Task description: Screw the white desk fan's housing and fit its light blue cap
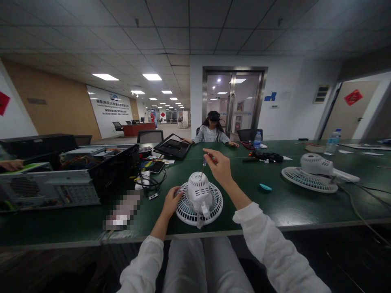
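In front of me a white fan head lies grille-down on the green table, its motor housing pointing up. My right hand pinches the handle of a screwdriver above it. The screwdriver stands slightly tilted, with its tip at the top of the motor housing. My left hand rests on the left rim of the grille, fingers bent over the edge. What the tip meets in the housing is too small to make out.
An opened computer case stands on the left, near a cable bundle. A teal dish lies right of the fan. Farther right are a second fan head and a water bottle. A person sits opposite, touching a black frame.
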Available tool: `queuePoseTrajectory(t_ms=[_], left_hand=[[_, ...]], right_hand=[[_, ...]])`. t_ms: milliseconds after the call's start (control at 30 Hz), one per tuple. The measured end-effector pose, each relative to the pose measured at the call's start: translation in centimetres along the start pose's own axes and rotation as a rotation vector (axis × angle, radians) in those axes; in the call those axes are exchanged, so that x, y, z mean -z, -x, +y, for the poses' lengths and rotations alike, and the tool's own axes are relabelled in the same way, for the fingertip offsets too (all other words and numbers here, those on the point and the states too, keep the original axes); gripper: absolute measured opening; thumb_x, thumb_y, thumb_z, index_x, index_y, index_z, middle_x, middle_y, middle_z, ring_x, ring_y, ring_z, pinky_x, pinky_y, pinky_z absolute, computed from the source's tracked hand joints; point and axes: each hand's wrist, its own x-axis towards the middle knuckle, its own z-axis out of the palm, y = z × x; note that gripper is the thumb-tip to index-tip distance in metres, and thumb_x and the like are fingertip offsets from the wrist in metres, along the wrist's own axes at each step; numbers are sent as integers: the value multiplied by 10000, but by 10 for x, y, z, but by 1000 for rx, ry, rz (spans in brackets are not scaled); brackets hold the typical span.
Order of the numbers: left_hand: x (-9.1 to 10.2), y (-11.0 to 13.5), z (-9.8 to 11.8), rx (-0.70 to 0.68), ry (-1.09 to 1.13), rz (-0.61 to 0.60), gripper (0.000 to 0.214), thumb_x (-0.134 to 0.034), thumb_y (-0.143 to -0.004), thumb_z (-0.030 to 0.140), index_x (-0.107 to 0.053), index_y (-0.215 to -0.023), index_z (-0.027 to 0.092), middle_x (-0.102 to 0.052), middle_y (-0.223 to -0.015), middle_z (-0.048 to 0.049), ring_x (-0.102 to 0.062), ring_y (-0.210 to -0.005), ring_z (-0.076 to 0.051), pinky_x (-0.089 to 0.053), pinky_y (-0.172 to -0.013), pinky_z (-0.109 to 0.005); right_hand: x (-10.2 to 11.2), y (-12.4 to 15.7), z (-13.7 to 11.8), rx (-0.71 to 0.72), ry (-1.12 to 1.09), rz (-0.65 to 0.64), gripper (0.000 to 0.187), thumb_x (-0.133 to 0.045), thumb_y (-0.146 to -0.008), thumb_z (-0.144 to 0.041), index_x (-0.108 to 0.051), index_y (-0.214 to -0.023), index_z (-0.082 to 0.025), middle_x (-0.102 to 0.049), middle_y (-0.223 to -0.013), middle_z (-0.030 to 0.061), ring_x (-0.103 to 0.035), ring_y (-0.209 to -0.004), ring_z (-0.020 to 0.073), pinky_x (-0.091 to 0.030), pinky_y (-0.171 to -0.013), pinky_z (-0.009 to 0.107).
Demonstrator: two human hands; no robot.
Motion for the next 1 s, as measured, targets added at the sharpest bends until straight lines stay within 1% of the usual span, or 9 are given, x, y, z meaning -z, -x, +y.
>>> queuePoseTrajectory(t_ms=[100, 167, 233, 300, 400, 467, 633, 833, 1000], left_hand=[[0, 0, 0, 4, 7, 2, 328, -598, -680, 380, -617, -933, 172, -647, -1023, -93, -577, -1025, -238, -408, -951, -399], [0, 1, 1, 6, 11, -3, 324, -595, -683, 375, -615, -937, 175, -648, -1026, -89, -578, -1024, -233, -409, -951, -393], [0, 1, 2, 7, 13, -11, 325, -592, -685, 372, -612, -945, 178, -648, -1032, -86, -581, -1017, -228, -412, -946, -386], [1, 2, 3, 5, 13, -17, 328, -592, -685, 370, -612, -949, 177, -648, -1035, -87, -583, -1014, -228, -412, -945, -383], [1, 2, 4, 3, 9, -18, 319, -593, -685, 365, -616, -941, 177, -651, -1027, -86, -582, -1017, -232, -409, -950, -389], [2, 2, 4, 3, 7, -18, 312, -593, -686, 365, -618, -934, 178, -656, -1012, -86, -582, -1019, -236, -411, -948, -394], [2, 1, 3, -1, 6, -23, 321, -592, -685, 378, -616, -933, 176, -656, -998, -88, -582, -1012, -239, -413, -943, -398], [1, 1, 3, -4, 7, -26, 327, -590, -684, 379, -611, -933, 168, -650, -1004, -94, -577, -1017, -241, -410, -944, -399], [1, 1, 1, 1, 6, -17, 319, -597, -687, 374, -612, -936, 176, -650, -1015, -86, -578, -1020, -233, -405, -952, -394]], right_hand=[[0, 0, -1, 16, 34, 15, 204, -538, -846, -285, -689, -954, -201, -673, -861, 57, -612, -789, 180, -486, -721, 298], [0, 0, -2, 26, 22, 10, 227, -499, -863, -259, -683, -986, -204, -672, -910, 65, -608, -856, 185, -481, -767, 307], [0, 0, -3, 30, -14, -24, 274, -455, -875, -215, -661, -1056, -206, -676, -968, 67, -602, -915, 183, -476, -800, 309], [0, 0, -4, 16, -28, -57, 294, -454, -871, -205, -645, -1094, -214, -681, -969, 60, -604, -899, 179, -483, -782, 303], [0, -1, -5, -16, 25, -54, 252, -512, -851, -256, -668, -1048, -228, -674, -879, 50, -593, -800, 179, -489, -715, 296], [0, -1, -5, -23, 58, -52, 253, -524, -845, -275, -673, -1043, -225, -660, -835, 50, -578, -772, 181, -485, -700, 296], [-1, 0, -3, -26, -15, -107, 375, -451, -850, -185, -593, -1193, -236, -674, -952, 50, -590, -843, 175, -487, -693, 285], [-4, 3, -2, -12, 36, -71, 317, -523, -833, -263, -639, -1122, -203, -673, -974, 77, -588, -802, 185, -495, -675, 294], [-2, 4, -3, -19, 2, -122, 378, -437, -865, -210, -571, -1216, -251, -680, -947, 44, -592, -814, 173, -499, -695, 292]])
